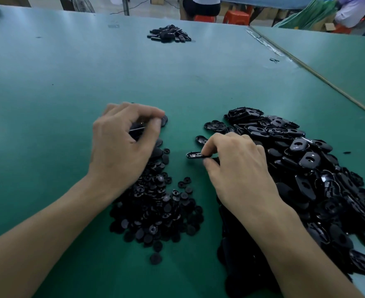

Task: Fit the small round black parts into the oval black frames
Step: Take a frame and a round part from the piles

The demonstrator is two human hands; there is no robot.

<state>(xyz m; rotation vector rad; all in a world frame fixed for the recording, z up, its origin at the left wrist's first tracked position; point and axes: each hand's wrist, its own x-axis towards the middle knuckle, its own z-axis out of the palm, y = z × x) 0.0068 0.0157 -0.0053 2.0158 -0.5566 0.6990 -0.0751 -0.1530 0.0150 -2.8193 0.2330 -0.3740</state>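
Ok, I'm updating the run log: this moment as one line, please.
left hand: grips blurred dark part over round-part pile | right hand: pinches oval frame by frame heap

Bare left hand (121, 145), bare right hand (238, 168)

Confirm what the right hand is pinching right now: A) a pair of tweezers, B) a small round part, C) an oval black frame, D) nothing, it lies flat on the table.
C: the right hand pinches an oval black frame by one end, just left of the frame pile; the left hand grips a blurred black part.
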